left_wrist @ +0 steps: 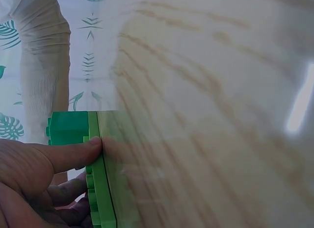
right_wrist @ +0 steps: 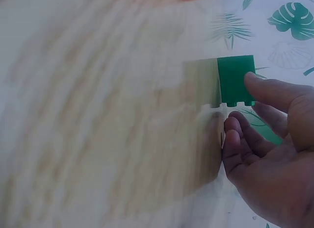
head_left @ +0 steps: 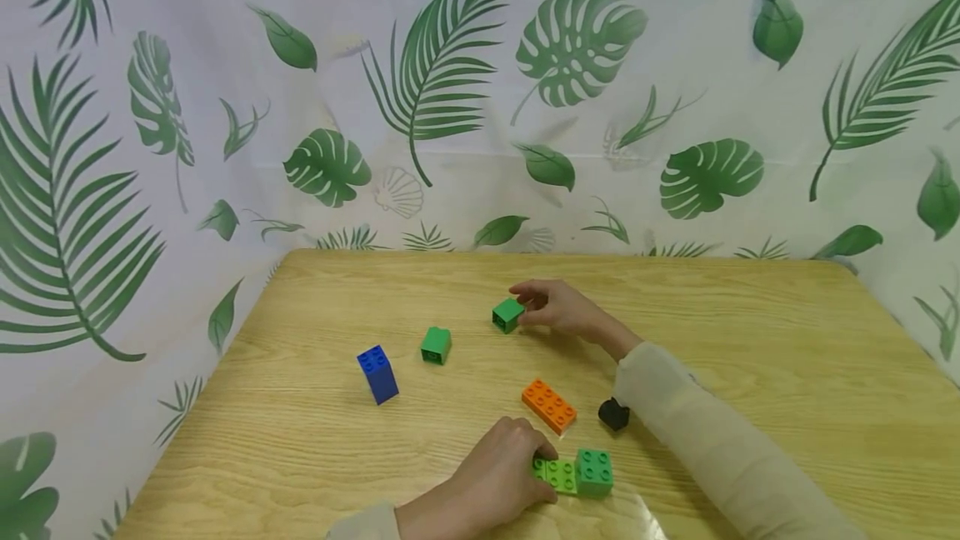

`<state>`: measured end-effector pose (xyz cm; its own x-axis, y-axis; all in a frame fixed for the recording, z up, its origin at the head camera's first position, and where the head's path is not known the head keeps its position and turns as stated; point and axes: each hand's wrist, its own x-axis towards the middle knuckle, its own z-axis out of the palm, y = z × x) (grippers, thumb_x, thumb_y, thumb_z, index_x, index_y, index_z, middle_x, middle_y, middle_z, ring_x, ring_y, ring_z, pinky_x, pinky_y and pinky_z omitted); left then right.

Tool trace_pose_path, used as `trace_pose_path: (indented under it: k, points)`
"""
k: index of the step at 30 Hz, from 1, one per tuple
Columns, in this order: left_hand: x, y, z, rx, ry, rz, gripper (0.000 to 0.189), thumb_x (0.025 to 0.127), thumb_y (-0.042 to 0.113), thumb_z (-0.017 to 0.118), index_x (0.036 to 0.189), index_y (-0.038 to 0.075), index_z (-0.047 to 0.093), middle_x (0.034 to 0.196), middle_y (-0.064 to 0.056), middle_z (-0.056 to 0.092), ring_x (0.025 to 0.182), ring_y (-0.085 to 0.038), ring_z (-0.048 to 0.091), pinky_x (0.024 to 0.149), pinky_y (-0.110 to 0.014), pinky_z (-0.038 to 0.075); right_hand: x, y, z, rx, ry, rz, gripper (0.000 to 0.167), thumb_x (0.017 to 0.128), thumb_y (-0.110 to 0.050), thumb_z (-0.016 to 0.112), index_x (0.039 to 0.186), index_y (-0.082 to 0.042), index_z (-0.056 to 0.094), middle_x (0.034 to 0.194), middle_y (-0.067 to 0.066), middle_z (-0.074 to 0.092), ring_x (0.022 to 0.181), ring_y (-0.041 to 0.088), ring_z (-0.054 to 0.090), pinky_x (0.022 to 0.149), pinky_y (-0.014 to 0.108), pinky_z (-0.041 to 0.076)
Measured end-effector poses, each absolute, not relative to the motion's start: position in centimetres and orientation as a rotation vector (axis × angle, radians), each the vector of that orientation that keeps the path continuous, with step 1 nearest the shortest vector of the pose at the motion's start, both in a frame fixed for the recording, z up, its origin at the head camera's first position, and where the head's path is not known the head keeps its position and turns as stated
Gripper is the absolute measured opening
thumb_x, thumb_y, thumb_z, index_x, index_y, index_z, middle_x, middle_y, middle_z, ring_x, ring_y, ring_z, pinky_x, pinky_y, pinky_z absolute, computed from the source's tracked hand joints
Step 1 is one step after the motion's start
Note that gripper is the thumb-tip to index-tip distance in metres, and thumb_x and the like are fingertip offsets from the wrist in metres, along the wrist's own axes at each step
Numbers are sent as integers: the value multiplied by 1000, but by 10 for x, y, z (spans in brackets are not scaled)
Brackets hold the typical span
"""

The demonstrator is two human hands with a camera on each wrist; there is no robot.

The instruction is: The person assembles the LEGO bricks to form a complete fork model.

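My left hand (head_left: 498, 473) pinches a light green building brick (head_left: 562, 475) low at the table's front, thumb on its near side and fingers beyond. A green block (head_left: 595, 472) adjoins the right end of this low brick; the left wrist view shows its studs (left_wrist: 48, 131) facing left. Farther back, my right hand (head_left: 558, 307) holds a green block (head_left: 507, 316) between thumb and fingers. That block lies on its side, studs toward the palm; the thumb (right_wrist: 257, 86) presses one face, while part of the index finger is hidden behind it.
An orange brick (head_left: 549, 405) lies between the hands, and a small black piece (head_left: 613, 414) sits beside the right sleeve (head_left: 705, 423). Another green block (head_left: 436, 346) and a tall blue block (head_left: 378, 375) stand to the left. A leaf-print sheet (head_left: 465, 107) hangs behind the wooden table (head_left: 300, 457).
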<state>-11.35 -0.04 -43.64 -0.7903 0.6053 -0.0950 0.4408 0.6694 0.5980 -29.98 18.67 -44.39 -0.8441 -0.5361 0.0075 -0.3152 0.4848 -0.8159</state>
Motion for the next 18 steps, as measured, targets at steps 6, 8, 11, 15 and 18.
trace_pose_path:
  k: [6, 8, 11, 15, 18]
  points:
    - [-114, 1, -437, 824, 2606, 815, 33, 77, 22, 94, 106, 13, 82, 95, 8, 70, 92, -4, 57, 82, -22, 49, -301, 183, -444, -774, 2489, -1254, 55, 94, -5, 75, 143, 9, 54, 122, 19, 66, 103, 26, 58, 89, 34, 49]
    - [-113, 1, -439, 823, 2607, 815, 32, 77, 22, 94, 106, 13, 82, 95, 8, 70, 92, -4, 57, 82, -22, 49, -301, 183, -445, -780, 2489, -1247, 55, 94, -6, 75, 143, 9, 54, 124, 19, 66, 104, 26, 59, 90, 36, 49]
    - [-113, 0, -439, 825, 2610, 816, 32, 77, 22, 94, 106, 13, 82, 95, 8, 70, 92, -4, 57, 82, -22, 49, -301, 182, -446, -780, 2492, -1239, 53, 94, -7, 75, 142, 8, 56, 123, 19, 66, 104, 26, 59, 90, 36, 49]
    - [-113, 0, -440, 834, 2617, 818, 33, 77, 22, 94, 106, 13, 82, 94, 8, 70, 92, -4, 57, 82, -22, 48, -301, 181, -448, -777, 2487, -1249, 49, 94, -7, 75, 139, 7, 60, 118, 17, 67, 99, 25, 59, 86, 35, 50]
    - [-113, 0, -440, 836, 2620, 815, 33, 77, 22, 94, 105, 13, 82, 94, 8, 70, 92, -4, 57, 82, -22, 49, -301, 181, -448, -765, 2492, -1250, 44, 94, -7, 76, 134, 5, 64, 115, 15, 68, 98, 24, 59, 86, 34, 49]
